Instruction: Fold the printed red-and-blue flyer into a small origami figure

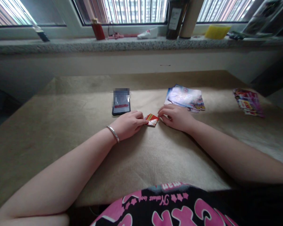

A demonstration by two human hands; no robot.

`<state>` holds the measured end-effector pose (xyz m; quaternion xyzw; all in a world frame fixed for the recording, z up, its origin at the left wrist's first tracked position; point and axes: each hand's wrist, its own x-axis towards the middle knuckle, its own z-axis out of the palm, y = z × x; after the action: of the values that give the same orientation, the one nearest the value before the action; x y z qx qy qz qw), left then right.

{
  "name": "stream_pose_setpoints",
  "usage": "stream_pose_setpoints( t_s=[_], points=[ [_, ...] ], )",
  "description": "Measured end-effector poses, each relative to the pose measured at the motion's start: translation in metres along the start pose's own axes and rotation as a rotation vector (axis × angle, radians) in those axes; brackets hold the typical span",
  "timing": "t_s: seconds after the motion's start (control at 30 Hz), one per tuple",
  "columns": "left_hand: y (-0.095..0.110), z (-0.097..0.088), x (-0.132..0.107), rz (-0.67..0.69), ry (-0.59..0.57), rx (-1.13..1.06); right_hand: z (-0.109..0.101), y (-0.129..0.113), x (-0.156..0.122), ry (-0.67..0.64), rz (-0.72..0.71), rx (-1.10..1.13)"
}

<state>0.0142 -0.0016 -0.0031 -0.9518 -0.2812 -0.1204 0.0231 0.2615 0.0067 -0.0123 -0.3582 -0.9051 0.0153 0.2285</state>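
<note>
A small folded sheet of glossy paper [152,120], red with yellow and white parts, lies on the table between my hands. My left hand [131,124], with a silver bangle at its wrist, presses the paper's left side with closed fingers, the index finger on top. At the right corner, the bent fingers and thumb of my right hand [175,116] come together on the paper's edge. Just behind that hand is a loose pile of printed glossy sheets [186,95], pale blue and purple. A phone [121,102] with its screen lit lies beyond my left hand.
More folded colourful papers [247,102] lie at the table's right side. A brownish cover [68,135] spreads over the table. Along the stone windowsill [73,46] stand a red container [98,29], a dark bottle [174,20] and a yellow block [217,32].
</note>
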Motion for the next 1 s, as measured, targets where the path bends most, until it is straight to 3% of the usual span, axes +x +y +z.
stream_pose_setpoints(
  t_s=[0.13, 0.2, 0.33, 0.57, 0.8, 1.0],
  points=[
    [0.003, 0.001, -0.001, -0.007, -0.006, 0.112, 0.005, -0.008, 0.004, -0.028, -0.040, 0.149],
    [0.003, 0.004, -0.001, -0.018, 0.003, 0.128, 0.009, -0.011, 0.006, -0.019, 0.028, 0.196],
    [0.002, 0.013, 0.002, -0.061, 0.029, 0.085, 0.015, -0.014, 0.007, 0.013, 0.140, 0.265],
    [-0.004, 0.017, 0.004, -0.029, 0.096, -0.079, 0.012, -0.013, 0.007, 0.019, 0.151, 0.246],
    [-0.003, 0.014, 0.005, 0.019, 0.066, -0.182, 0.009, -0.014, 0.007, 0.009, 0.347, 0.315],
    [-0.002, 0.012, 0.005, -0.004, 0.026, -0.189, 0.013, -0.013, 0.006, -0.013, 0.404, 0.501]
  ],
)
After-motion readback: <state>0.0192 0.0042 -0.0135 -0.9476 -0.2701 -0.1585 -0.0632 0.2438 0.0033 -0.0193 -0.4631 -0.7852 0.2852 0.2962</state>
